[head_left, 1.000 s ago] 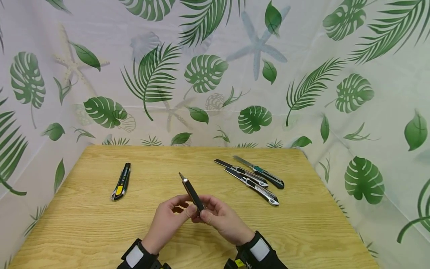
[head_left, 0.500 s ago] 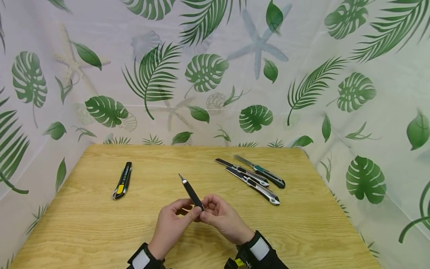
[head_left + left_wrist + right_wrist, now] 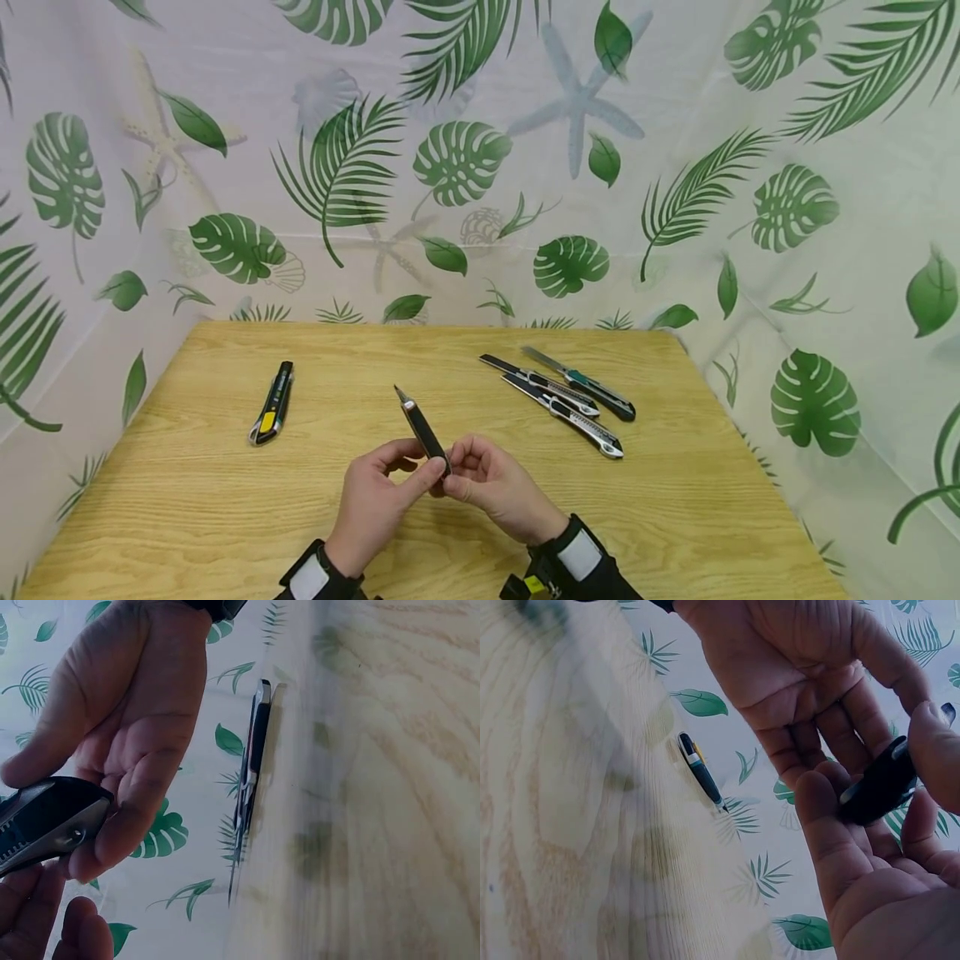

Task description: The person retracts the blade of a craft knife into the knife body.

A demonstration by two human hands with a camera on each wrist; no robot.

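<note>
A dark-handled utility knife (image 3: 422, 427) with a silver nose and a bare pointed blade is raised above the table, tip up and to the left. My left hand (image 3: 381, 492) pinches its handle, thumb on the near face. At the lower end, my right hand (image 3: 504, 492) pinches the handle between thumb and fingers. The left wrist view shows the rounded butt of the knife (image 3: 56, 821) beside the right hand (image 3: 124, 720). In the right wrist view the handle (image 3: 881, 784) lies among the fingers of both hands, the blade hidden.
A black and yellow box cutter (image 3: 272, 404) lies on the left of the wooden table (image 3: 187, 508). On the right lie two silver and black cutters, the nearer one (image 3: 573, 423) close to the other, and a green and black knife (image 3: 592, 387). A leaf-patterned cloth (image 3: 465, 275) hangs behind.
The knife has tilted slightly, its tip shifting left. My right fingers have drawn back from behind the handle and curled more, with the thumb staying at the lower end. The cutters on the table have not moved.
</note>
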